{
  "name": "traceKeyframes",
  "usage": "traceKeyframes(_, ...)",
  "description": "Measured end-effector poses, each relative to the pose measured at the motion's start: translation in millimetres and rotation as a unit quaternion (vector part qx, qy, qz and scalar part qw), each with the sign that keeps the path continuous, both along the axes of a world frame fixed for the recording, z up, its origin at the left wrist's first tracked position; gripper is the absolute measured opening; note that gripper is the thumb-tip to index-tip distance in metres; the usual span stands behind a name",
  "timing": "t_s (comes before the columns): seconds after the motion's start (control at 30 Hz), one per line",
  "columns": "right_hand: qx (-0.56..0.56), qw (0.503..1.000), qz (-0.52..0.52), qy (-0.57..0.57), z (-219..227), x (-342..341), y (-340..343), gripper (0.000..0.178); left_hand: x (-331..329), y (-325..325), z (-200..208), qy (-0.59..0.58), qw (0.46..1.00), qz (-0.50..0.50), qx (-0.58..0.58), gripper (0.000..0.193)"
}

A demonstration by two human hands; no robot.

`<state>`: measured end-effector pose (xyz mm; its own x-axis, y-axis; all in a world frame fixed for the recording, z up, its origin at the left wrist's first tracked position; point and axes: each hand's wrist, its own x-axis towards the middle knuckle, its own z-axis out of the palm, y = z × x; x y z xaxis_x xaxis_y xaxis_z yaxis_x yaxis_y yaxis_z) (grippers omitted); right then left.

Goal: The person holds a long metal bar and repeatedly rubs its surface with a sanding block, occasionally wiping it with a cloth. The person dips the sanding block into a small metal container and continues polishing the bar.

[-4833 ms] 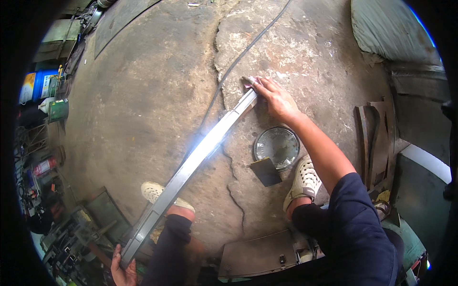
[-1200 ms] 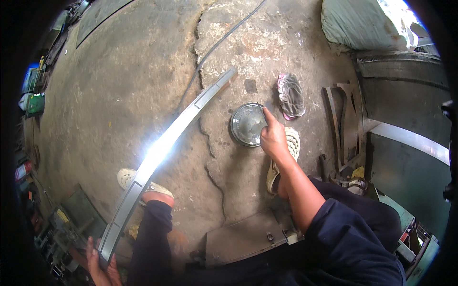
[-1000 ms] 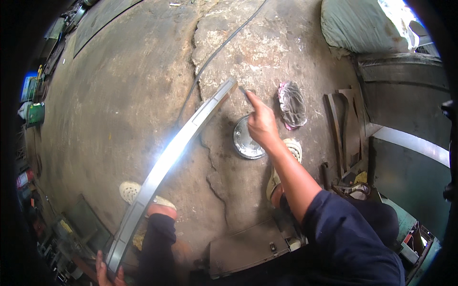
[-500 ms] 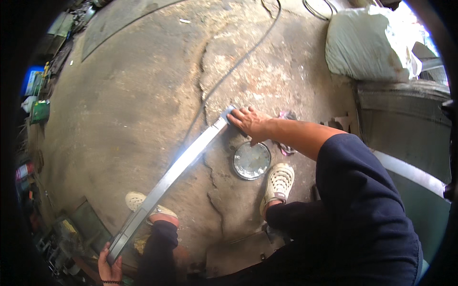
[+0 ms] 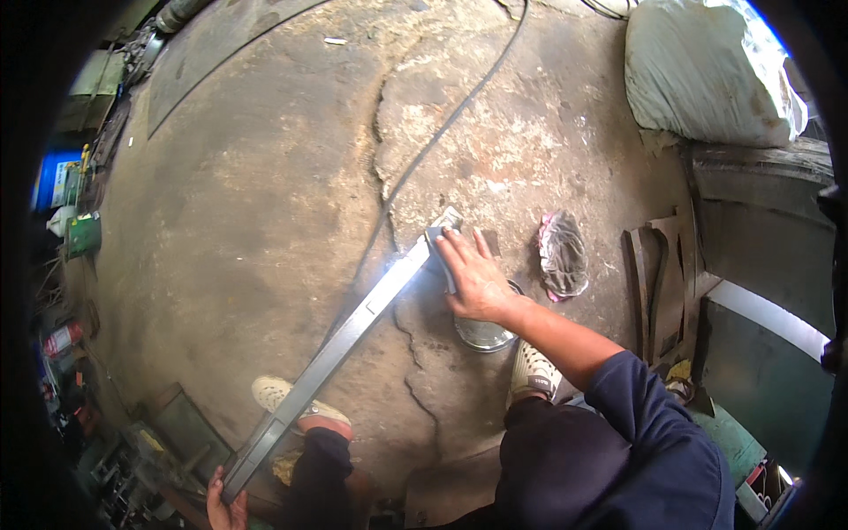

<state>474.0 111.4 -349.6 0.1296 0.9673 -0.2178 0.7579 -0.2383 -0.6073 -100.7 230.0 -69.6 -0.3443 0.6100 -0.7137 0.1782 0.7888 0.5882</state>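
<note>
A long shiny metal bar [image 5: 344, 338] with small slots slants across the front of me, from lower left to upper centre. My left hand [image 5: 225, 505] is closed around its near end at the lower left. My right hand [image 5: 480, 281] lies over the bar close to its far end, fingers stretched forward. Under those fingers is a folded grey sheet [image 5: 435, 240] that looks like sandpaper, pressed against the bar. The bar's far tip shows beyond my fingers. Below my right wrist, a round metal tin [image 5: 484, 336] of liquid is partly hidden.
A crumpled grey cloth [image 5: 564, 256] with pink edging lies right of my hand. A dark cable [image 5: 459, 108] crosses the cracked concrete floor. A white sack [image 5: 707, 75] sits at the upper right, above metal panels [image 5: 751, 230]. Cluttered tools line the left side.
My right hand has slid back along the bar with the grey sheet, uncovering the far tip. The view has shifted, and the cloth now shows fully. My left hand keeps its hold.
</note>
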Motion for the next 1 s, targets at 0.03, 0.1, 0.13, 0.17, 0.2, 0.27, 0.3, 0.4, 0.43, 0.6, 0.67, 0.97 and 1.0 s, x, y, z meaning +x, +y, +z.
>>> traceKeyframes(0.03, 0.008, 1.0, 0.0, 0.001, 4, -5, 2, 0.088, -5, 3, 0, -0.002, 1.0, 0.004, -0.015, 0.042)
traceKeyframes(0.1, 0.022, 1.0, -0.014, 0.009, 1, -5, -1, 0.089, -14, 7, -6, 0.006, 1.0, 0.01, -0.01, 0.043)
traceKeyframes(0.13, 0.036, 0.999, -0.017, 0.016, 0, -5, 1, 0.089, -21, 9, -8, 0.011, 1.0, 0.013, -0.004, 0.043)
traceKeyframes(0.17, 0.032, 0.999, -0.015, 0.016, -1, -2, 4, 0.09, -30, 10, -11, 0.004, 1.0, 0.008, -0.004, 0.042)
traceKeyframes(0.2, 0.026, 0.999, -0.014, 0.014, 1, 2, 8, 0.091, -39, 12, -16, -0.005, 1.0, 0.001, -0.006, 0.042)
traceKeyframes(0.27, 0.018, 1.0, -0.014, 0.008, -4, 7, 19, 0.091, -40, 16, -24, -0.006, 1.0, 0.002, -0.007, 0.04)
traceKeyframes(0.3, 0.015, 1.0, -0.016, 0.0, -8, 8, 25, 0.09, -36, 14, -27, -0.002, 1.0, 0.008, -0.007, 0.04)
traceKeyframes(0.4, 0.011, 1.0, -0.022, -0.002, -12, 11, 20, 0.084, -49, 14, -43, 0.025, 0.999, 0.03, -0.011, 0.035)
traceKeyframes(0.43, 0.015, 1.0, -0.015, 0.011, -12, 5, 13, 0.081, -67, 15, -45, 0.03, 0.999, 0.034, -0.011, 0.034)
traceKeyframes(0.6, 0.029, 0.999, -0.038, 0.021, -18, 33, 29, 0.08, -40, 22, -49, 0.061, 0.996, 0.05, -0.03, 0.027)
traceKeyframes(0.67, 0.025, 1.0, -0.011, 0.015, -16, 19, 23, 0.078, -50, 20, -53, 0.061, 0.998, 0.021, -0.012, 0.027)
traceKeyframes(0.97, 0.03, 0.999, -0.026, 0.024, -11, 6, 15, 0.078, -52, 13, -51, 0.071, 0.997, 0.037, -0.023, 0.028)
traceKeyframes(1.0, 0.02, 0.999, -0.017, 0.026, -10, 8, 15, 0.079, -63, 14, -52, 0.068, 0.997, 0.035, -0.02, 0.028)
